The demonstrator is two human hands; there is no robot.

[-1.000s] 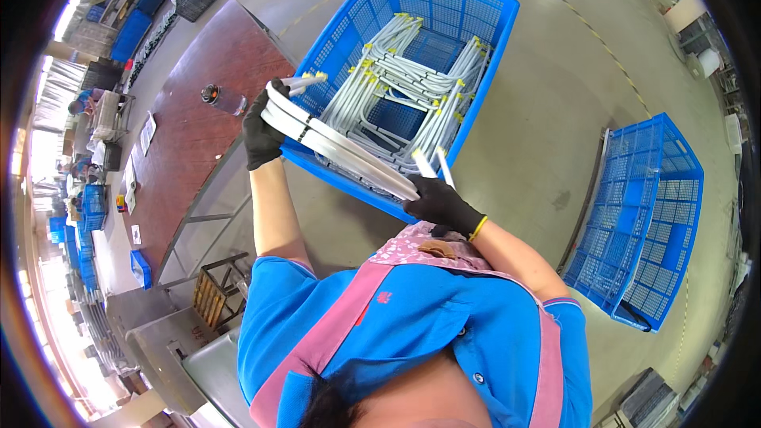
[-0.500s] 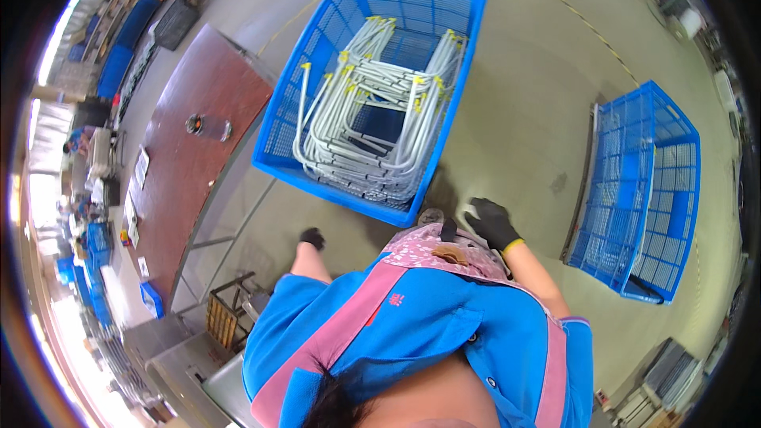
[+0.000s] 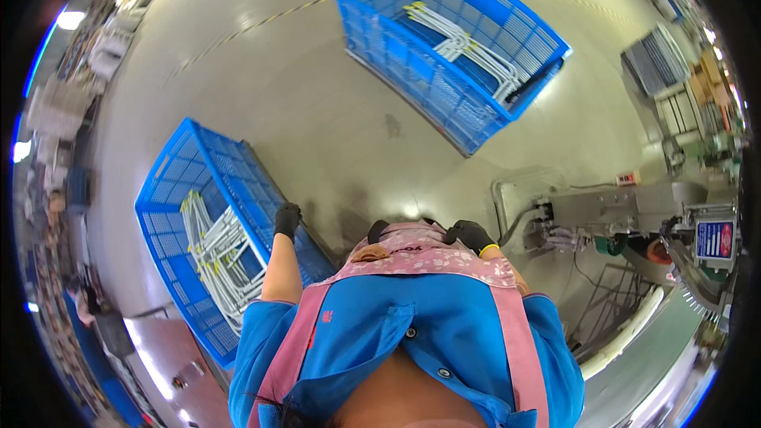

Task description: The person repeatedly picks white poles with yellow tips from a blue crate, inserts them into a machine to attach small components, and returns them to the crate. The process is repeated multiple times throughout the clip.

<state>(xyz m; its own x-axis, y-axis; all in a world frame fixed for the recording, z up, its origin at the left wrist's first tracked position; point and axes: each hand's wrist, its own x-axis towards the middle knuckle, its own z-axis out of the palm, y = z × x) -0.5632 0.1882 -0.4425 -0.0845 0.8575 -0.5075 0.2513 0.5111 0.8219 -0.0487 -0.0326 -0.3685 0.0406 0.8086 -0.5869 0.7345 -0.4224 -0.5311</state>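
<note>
My left hand (image 3: 287, 220), in a dark glove, hangs beside the long side of the left blue crate (image 3: 222, 214). Its fingers are loosely bent and hold nothing I can see; whether it touches the crate cannot be told. White bent tube frames (image 3: 226, 250) with yellow ends lie piled inside that crate. In front of my pink apron (image 3: 428, 250), at the right, is my right hand (image 3: 469, 235), gloved in dark fabric with a yellow cuff. Its fingers are slightly apart, with nothing visible in them.
Another blue crate (image 3: 444, 71) stands ahead, with white tube frames (image 3: 464, 47) inside. To the right is a grey machine (image 3: 618, 210) with a hose and a green-topped table (image 3: 650, 349). A reddish table (image 3: 178, 364) lies at the lower left. A striped line (image 3: 261, 25) crosses the floor.
My body has turned to the right. The loaded crate that was ahead is now at my left, the other crate is ahead, and the machine has come into view at the right.
</note>
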